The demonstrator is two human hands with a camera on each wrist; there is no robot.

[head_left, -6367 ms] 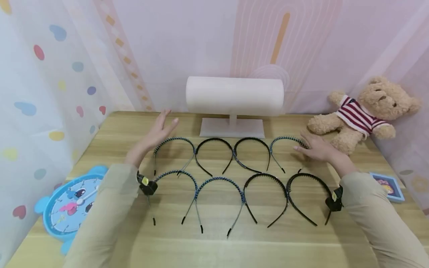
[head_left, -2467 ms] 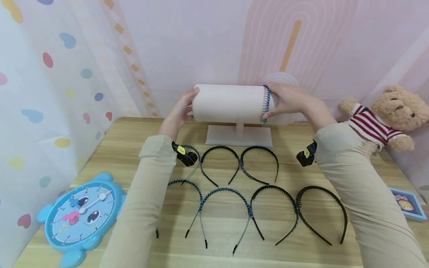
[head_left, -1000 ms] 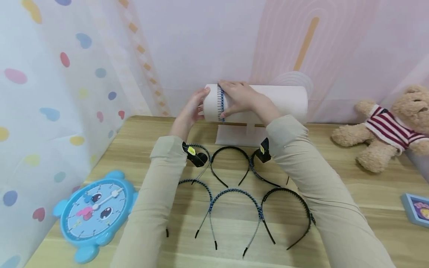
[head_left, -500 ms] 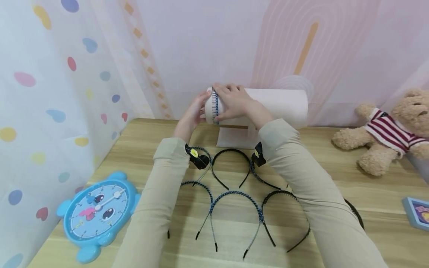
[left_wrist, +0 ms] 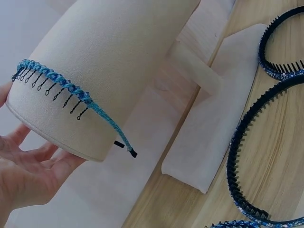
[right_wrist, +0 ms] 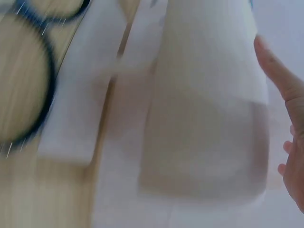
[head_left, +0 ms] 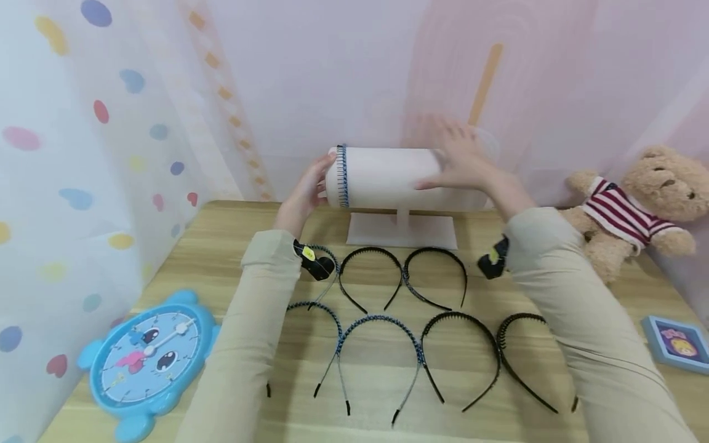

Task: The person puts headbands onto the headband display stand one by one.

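Note:
A white cylindrical headband display stand (head_left: 388, 178) stands at the back of the table. Around its left end sits a blue braided headband (head_left: 343, 176); in the left wrist view this blue headband (left_wrist: 71, 88) shows dark looped teeth, and its tips hang below the roll. My left hand (head_left: 306, 189) grips the roll's left end, thumb at the upper rim and fingers against the end face. Fingers spread, my right hand (head_left: 464, 159) is over the right part of the roll and holds nothing. In the right wrist view the right hand (right_wrist: 289, 95) is beside the roll.
Several blue and black headbands (head_left: 380, 319) lie in two rows before the stand, partly under my forearms. A blue clock (head_left: 149, 363) lies at the left, a teddy bear (head_left: 626, 209) sits at the right, and a small blue picture frame (head_left: 677, 343) lies near it.
The back row's right-hand blue headband went onto the roll's right end, then slid along to the left end. My right hand has now let go of it and moved right.

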